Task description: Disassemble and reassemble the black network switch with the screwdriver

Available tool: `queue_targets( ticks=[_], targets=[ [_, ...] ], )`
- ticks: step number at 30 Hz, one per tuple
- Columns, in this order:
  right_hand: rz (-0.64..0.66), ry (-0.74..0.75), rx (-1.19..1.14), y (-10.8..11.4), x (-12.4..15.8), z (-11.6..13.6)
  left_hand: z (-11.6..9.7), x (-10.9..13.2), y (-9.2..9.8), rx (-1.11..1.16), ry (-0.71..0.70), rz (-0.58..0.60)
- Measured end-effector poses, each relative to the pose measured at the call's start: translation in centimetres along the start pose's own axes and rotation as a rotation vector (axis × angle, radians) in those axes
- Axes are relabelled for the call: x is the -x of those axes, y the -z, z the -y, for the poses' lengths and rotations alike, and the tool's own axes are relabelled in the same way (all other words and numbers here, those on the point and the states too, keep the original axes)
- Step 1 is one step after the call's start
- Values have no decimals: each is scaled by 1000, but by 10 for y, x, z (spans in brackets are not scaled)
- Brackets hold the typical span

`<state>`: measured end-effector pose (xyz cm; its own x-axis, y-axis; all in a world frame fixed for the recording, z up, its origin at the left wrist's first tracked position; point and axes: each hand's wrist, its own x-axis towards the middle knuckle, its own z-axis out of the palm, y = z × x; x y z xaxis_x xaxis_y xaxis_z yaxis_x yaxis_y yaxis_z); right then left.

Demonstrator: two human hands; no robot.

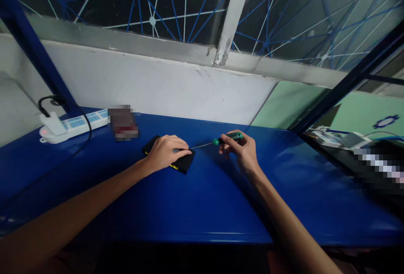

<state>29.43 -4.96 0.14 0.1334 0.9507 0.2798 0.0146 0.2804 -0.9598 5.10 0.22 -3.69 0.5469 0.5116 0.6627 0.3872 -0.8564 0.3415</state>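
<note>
A flat black object with yellow marks point(186, 165) lies on the blue table point(202, 206). On top of it rests my left hand point(166, 152), with its thumb and fingertips drawn together near the object's right part; what they pinch is too small to make out. My right hand point(241, 150) is wrapped round the black and green handle of a screwdriver point(229, 138). The screwdriver's thin shaft points left, its tip at the fingertips of my left hand.
A white power strip point(85, 121) with a plug and black cable lies at the back left, beside a blurred dark reddish item point(123, 123). White parts point(331, 138) and a blurred dark device point(381, 166) are at the right. Blue posts stand on both sides.
</note>
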Motion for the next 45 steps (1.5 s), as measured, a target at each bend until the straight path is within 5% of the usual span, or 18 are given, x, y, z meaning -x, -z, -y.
queue_targets(
  ticks=[20,23,29,32,45],
  targets=[
    [11,-9,23,-6,2,1,1,3,-1,-84,21,-42],
    [2,6,3,-3,1,1,-3,1,6,-52,96,50],
    [-79,34,-4,7,-3,6,-11,-6,28,43,167,468],
    [-102,37,-21,11,-4,8,-13,-6,33,35,173,571],
    [-136,63,-57,12,-2,18,-13,-16,46,323,284,237]
  ],
)
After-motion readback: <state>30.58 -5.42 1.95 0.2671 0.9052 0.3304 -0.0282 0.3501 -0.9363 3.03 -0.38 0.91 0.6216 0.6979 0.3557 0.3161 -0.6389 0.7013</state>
